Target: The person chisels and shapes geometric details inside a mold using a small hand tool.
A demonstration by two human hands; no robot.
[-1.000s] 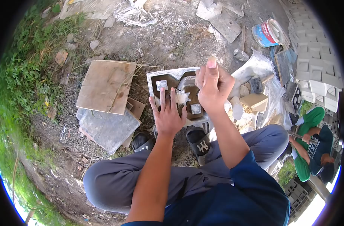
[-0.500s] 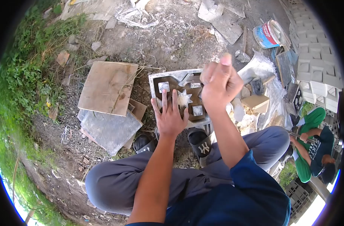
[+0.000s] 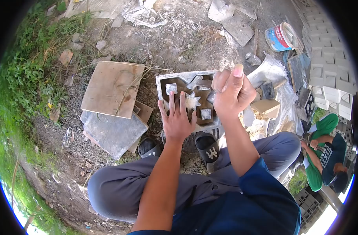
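One patterned mold (image 3: 179,75) beneath fingers (image 3: 172,103) of the left hand (image 3: 178,126)

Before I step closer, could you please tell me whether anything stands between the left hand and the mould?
Nothing visible does: the left hand lies spread over the mould, with no object showing between them, though the hand's underside is hidden.

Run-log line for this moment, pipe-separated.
left hand: spread over star-patterned mould | right hand: fist by mould's right side, contents unclear | boards: left of mould
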